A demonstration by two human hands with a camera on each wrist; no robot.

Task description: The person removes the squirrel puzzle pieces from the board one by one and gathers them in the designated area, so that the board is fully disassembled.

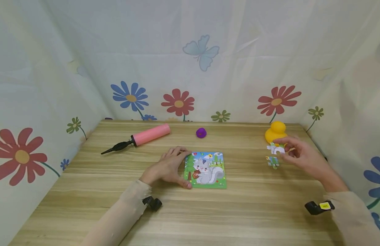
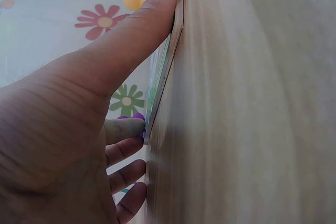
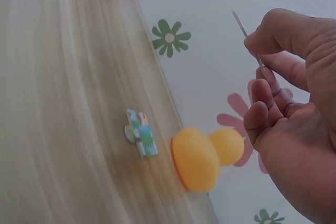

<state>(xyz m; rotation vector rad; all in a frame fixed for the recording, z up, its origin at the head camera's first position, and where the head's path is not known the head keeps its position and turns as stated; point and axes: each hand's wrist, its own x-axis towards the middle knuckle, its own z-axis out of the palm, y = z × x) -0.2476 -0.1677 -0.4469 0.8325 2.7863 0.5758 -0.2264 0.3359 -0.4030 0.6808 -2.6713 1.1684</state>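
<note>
A square jigsaw puzzle with a grey squirrel picture lies flat at the table's middle. My left hand rests along its left side, thumb on the near corner and index finger by the far corner. Off to the right, my right hand holds a white jigsaw piece between thumb and fingertips, raised above the table. Seen nearly edge-on in the right wrist view, that piece is a thin sliver. A second, green-and-blue jigsaw piece lies on the table below the hand.
Behind the right hand sits a yellow rubber duck. A small purple toy stands at the back middle. A pink hand pump with a black nozzle lies back left. Flowered curtains enclose the wooden table.
</note>
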